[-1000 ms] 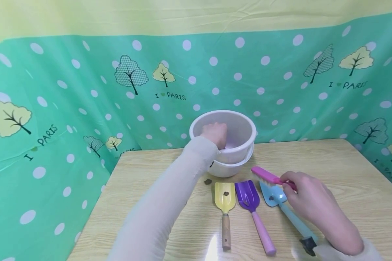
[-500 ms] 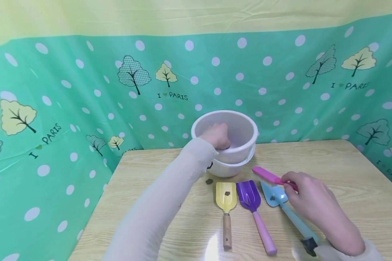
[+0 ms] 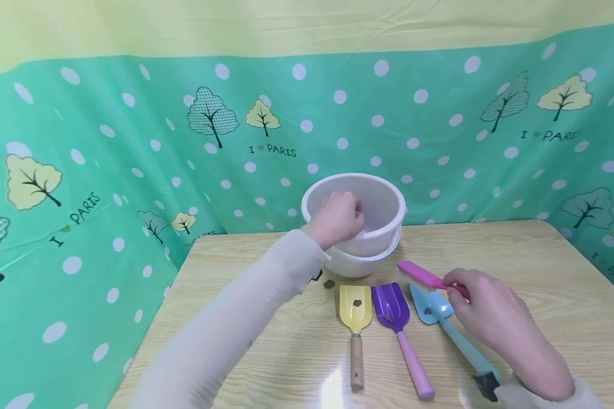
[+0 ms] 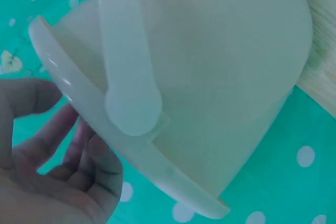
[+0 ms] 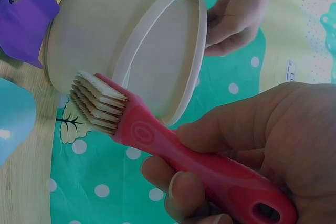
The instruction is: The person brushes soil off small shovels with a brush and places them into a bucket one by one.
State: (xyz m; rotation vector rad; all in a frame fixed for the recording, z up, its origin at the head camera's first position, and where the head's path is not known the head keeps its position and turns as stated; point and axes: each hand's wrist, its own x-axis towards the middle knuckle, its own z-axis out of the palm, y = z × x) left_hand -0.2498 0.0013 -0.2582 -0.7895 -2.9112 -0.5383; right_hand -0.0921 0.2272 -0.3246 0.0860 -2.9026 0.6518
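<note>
A white bucket (image 3: 358,245) stands at the back of the table, its handle (image 4: 128,66) folded down against its side. My left hand (image 3: 337,218) is over the bucket's mouth with fingers curled, its fingertips (image 4: 58,121) right at the rim in the left wrist view. I cannot tell whether those fingers pinch anything, as the rim hides their ends. Raised over the table, my right hand (image 3: 493,318) grips a pink brush (image 5: 173,145) by its handle. White bristles (image 5: 97,100) point down above a light blue hand shovel (image 3: 432,307).
Left of the blue shovel lie a purple shovel (image 3: 391,301) with a pink handle and a yellow shovel (image 3: 355,318) with a wooden handle. Small dark bits rest on all the shovels. Another dark bit (image 3: 329,284) lies before the bucket. A green dotted curtain (image 3: 225,193) hangs behind.
My left hand has risen from inside the bucket to its rim, with the forearm drawn back to the left. The right hand and brush keep their place.
</note>
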